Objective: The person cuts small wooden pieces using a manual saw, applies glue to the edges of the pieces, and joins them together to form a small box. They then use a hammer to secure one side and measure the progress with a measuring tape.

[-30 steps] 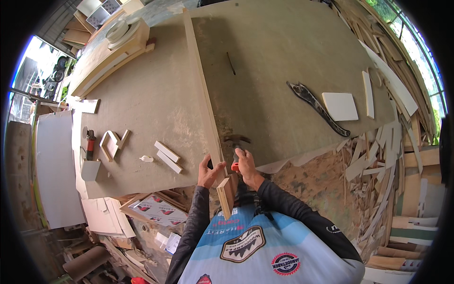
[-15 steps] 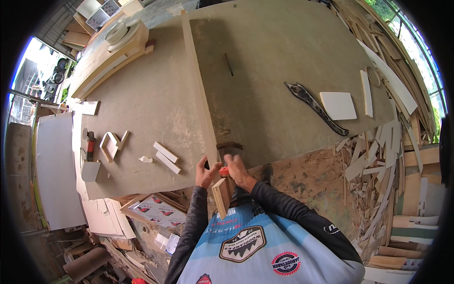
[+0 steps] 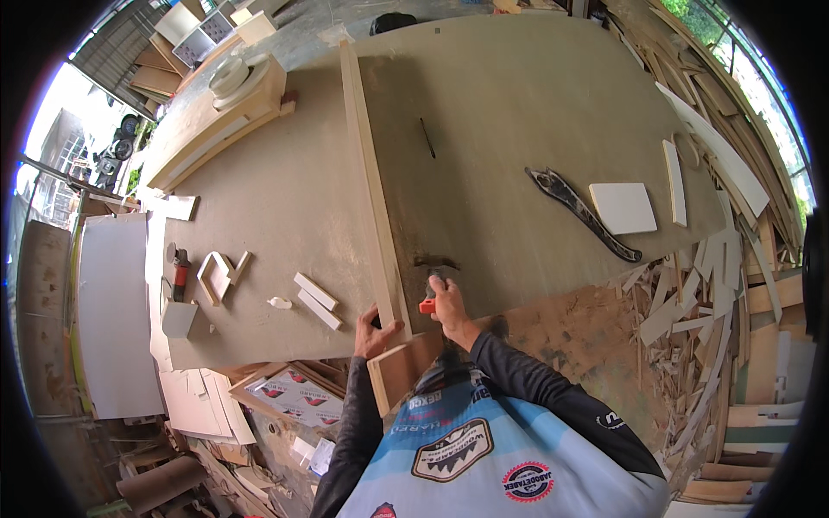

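Observation:
A long, pale wooden strip [image 3: 367, 164] stands on edge across the table, running away from me. At its near end, my left hand [image 3: 377, 334] is closed, thumb against the wood and fingers curled on the left side. A short, wide board [image 3: 406, 369] meets that end and sticks out over the table's front edge toward my shirt. Just right of the strip, my right hand [image 3: 451, 309] is wrapped round a tool with an orange-red end [image 3: 427, 306] and a greyish upper part. Motion blur and my fingers hide the tool's kind.
Two white-faced blocks [image 3: 318, 300], a small white bottle [image 3: 279, 303] and an angle grinder [image 3: 179, 270] lie to the left on the table [image 3: 492, 112]. A dark curved tool [image 3: 583, 211] and a white panel [image 3: 623, 208] lie right. Wood scraps [image 3: 691, 293] heap beyond the right edge.
My right hand with the tool has moved right, away from the strip. The short board has swung, its free end now further left and its face showing. My left hand keeps its place on the strip.

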{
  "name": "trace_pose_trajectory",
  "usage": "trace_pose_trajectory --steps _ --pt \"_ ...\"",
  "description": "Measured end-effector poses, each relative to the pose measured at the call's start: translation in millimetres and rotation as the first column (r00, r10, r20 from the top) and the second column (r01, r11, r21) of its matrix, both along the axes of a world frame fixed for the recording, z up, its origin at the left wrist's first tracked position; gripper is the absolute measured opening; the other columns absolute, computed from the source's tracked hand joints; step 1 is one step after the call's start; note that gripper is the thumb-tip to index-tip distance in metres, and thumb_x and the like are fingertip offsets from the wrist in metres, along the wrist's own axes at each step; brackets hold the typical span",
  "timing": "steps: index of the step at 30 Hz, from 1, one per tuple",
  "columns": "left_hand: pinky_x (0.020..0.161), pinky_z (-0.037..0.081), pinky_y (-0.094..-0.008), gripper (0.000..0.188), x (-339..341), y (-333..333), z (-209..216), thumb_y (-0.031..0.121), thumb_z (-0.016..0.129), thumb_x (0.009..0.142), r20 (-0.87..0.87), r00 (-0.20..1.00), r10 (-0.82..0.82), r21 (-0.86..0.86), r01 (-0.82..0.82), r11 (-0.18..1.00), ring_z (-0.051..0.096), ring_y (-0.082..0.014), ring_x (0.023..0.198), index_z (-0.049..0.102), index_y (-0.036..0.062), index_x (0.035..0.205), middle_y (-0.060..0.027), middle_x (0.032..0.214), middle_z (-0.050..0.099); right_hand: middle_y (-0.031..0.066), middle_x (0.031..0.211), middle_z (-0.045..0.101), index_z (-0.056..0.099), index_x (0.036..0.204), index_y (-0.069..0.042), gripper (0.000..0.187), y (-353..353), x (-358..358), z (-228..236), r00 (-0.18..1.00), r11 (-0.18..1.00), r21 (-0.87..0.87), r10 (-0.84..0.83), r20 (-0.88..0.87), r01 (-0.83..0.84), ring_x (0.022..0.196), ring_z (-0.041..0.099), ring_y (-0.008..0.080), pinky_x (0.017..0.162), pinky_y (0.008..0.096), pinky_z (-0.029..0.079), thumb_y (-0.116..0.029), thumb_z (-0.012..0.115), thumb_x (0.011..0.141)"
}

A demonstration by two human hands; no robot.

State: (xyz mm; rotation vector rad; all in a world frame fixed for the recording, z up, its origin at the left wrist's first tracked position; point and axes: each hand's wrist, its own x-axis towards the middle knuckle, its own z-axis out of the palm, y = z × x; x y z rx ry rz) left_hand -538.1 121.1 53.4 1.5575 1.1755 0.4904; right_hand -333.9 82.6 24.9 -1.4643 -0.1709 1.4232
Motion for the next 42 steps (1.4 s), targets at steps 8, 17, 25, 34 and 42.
trace_pose_trajectory --steps 8,17,25,34,42 --pt "0.101 0.049 -0.0391 0.050 -44.6 -59.1 9.0 0.021 0.077 0.069 -0.022 0.999 -0.044 0.155 0.047 0.987 0.066 -0.0312 0.112 0.071 -0.0045 0.112 -0.0178 0.117 0.069 0.0016 0.080 0.055 0.054 0.107 -0.008 0.039 91.1 18.9 -15.3 0.963 0.945 0.197 -0.269 0.012 0.261 0.060 0.054 0.0122 0.047 0.0293 0.039 -0.046 0.057 0.103" --pt "0.103 0.048 -0.0385 0.057 -64.4 -133.1 15.9 0.023 0.077 0.064 -0.037 0.999 -0.004 0.050 0.006 0.999 0.066 -0.0310 0.114 0.071 -0.0055 0.113 -0.0173 0.122 0.067 0.0051 0.086 0.054 0.055 0.100 0.002 0.040 155.5 -27.9 -57.0 0.917 0.947 0.309 -0.201 0.345 0.092 0.075 0.055 0.0147 0.068 0.0350 0.049 -0.038 0.056 0.103" --pt "0.104 0.048 -0.0384 0.055 -69.3 -151.6 16.6 0.021 0.077 0.064 -0.038 0.999 0.014 0.002 -0.014 1.000 0.064 -0.0310 0.119 0.071 -0.0051 0.112 -0.0176 0.128 0.065 0.0340 0.111 0.068 0.054 0.118 0.011 0.053 137.7 -50.5 -21.2 0.833 0.923 0.113 -0.381 0.401 0.368 0.103 0.065 0.0505 0.090 0.0557 0.049 -0.039 0.049 0.104" --pt "0.103 0.048 -0.0377 0.053 -78.0 -160.5 21.9 0.019 0.079 0.064 -0.008 1.000 0.001 -0.002 -0.001 1.000 0.064 -0.0299 0.117 0.072 -0.0050 0.111 -0.0166 0.126 0.065 0.0301 0.098 0.071 0.057 0.100 0.007 0.049 151.0 -59.5 -36.6 0.818 0.911 0.136 -0.409 0.404 0.389 0.091 0.069 0.0444 0.077 0.0471 0.053 -0.041 0.051 0.103" --pt "0.103 0.048 -0.0390 0.050 -110.8 -198.8 22.2 0.016 0.080 0.065 -0.040 0.999 0.009 -0.022 -0.010 1.000 0.063 -0.0300 0.119 0.072 -0.0039 0.110 -0.0157 0.126 0.066 0.0048 0.073 0.057 0.059 0.100 -0.002 0.039 145.6 -15.5 -63.1 0.972 0.962 0.233 -0.179 0.150 0.141 0.061 0.056 0.0163 0.058 0.0338 0.047 -0.041 0.058 0.102"
